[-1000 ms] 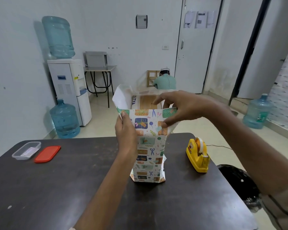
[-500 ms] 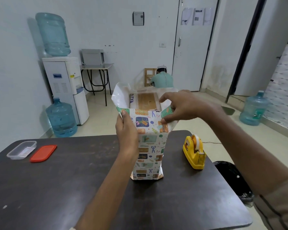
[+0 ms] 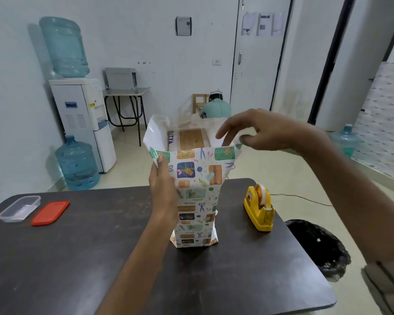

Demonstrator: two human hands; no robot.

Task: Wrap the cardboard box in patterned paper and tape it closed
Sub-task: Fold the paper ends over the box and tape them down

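Observation:
The cardboard box [image 3: 191, 137] stands upright on the dark table [image 3: 77, 258], sleeved in patterned paper [image 3: 197, 196] with gift and scissor prints. Only its brown top end shows inside the paper's open upper mouth. My left hand [image 3: 163, 189] grips the box's left side through the paper, thumb up near the top corner. My right hand [image 3: 257, 130] hovers over the paper's upper right corner with fingers spread and loosely bent, its thumb by the paper edge. Whether it touches the paper is unclear.
A yellow tape dispenser [image 3: 259, 210] sits on the table to the right of the box. A clear plastic tub [image 3: 18, 208] and its red lid [image 3: 50, 212] lie at the far left. A black bin bag [image 3: 316, 246] is past the table's right edge.
My right hand has let go of the paper's top right corner, which it pinched before, and lifted with fingers spread. The left hand keeps its hold.

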